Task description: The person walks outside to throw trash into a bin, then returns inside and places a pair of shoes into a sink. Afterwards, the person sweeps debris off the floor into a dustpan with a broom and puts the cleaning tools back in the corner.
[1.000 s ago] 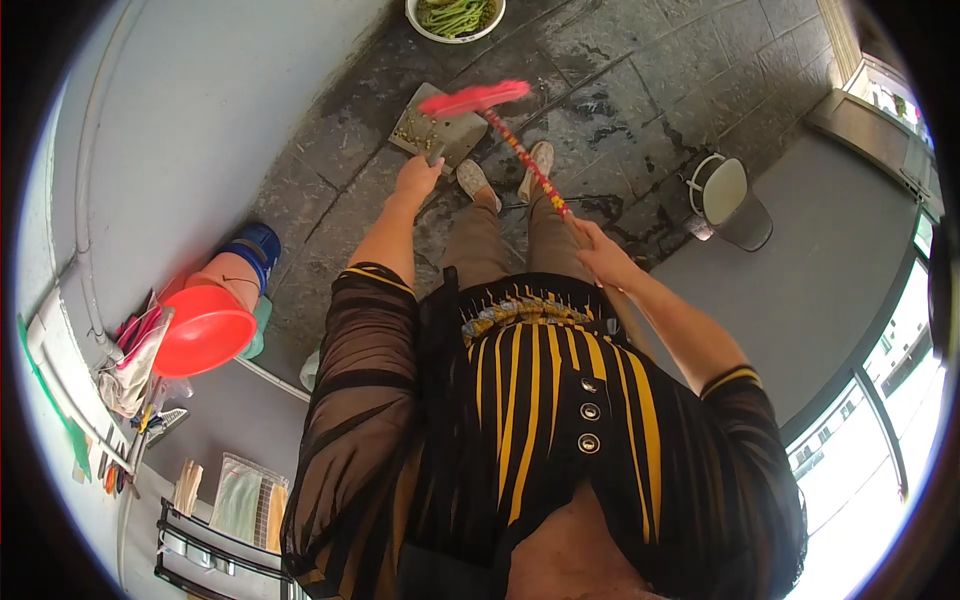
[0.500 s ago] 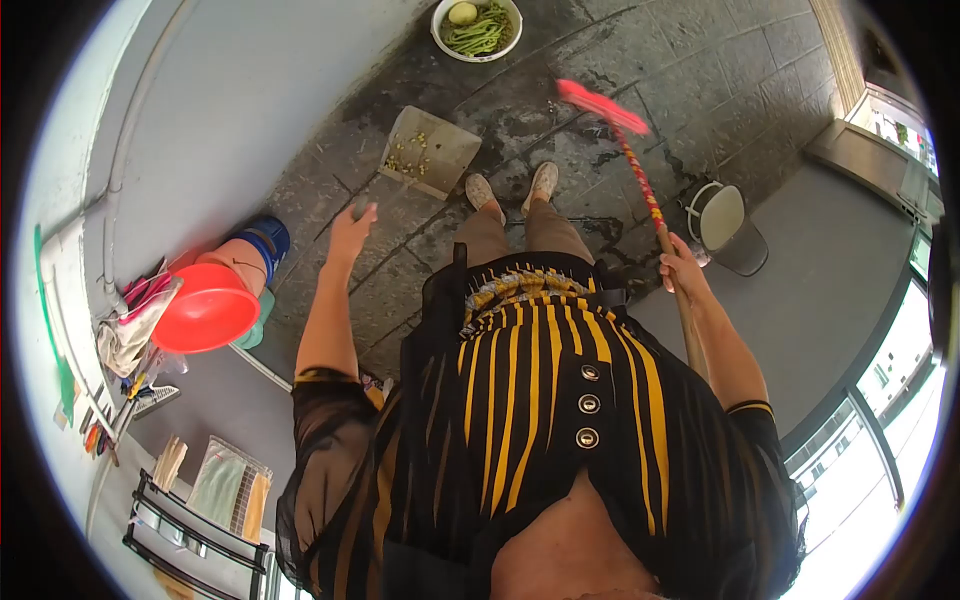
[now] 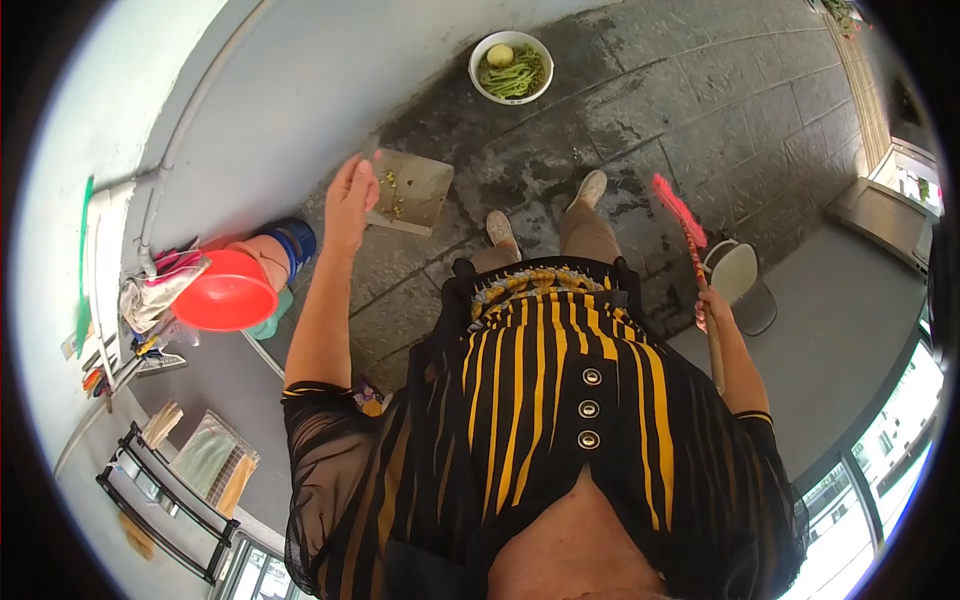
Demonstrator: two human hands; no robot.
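Observation:
On the left, my left hand (image 3: 350, 198) is closed around the handle of a dustpan (image 3: 424, 184). Small yellowish bits lie in the pan, and the hand covers part of its left side. My right hand (image 3: 714, 310) grips a broom (image 3: 697, 262) by its wooden stick, below a red and yellow patterned section. The broom's pinkish-red bristle head (image 3: 678, 210) points away from me, above the dark tiled floor, near a pale bucket.
A white basin (image 3: 512, 96) with green vegetables and a round pale item stands by the wall. The pale bucket (image 3: 735, 272) is at right. A red basin (image 3: 224, 292) and a blue bucket (image 3: 292, 246) are at left. My shoes (image 3: 591, 187) are on wet-looking tiles.
The broom has swung right and closer to me, toward the bucket. My left hand has risen with the dustpan, which now sits nearer the wall. My feet have moved apart, mid-step.

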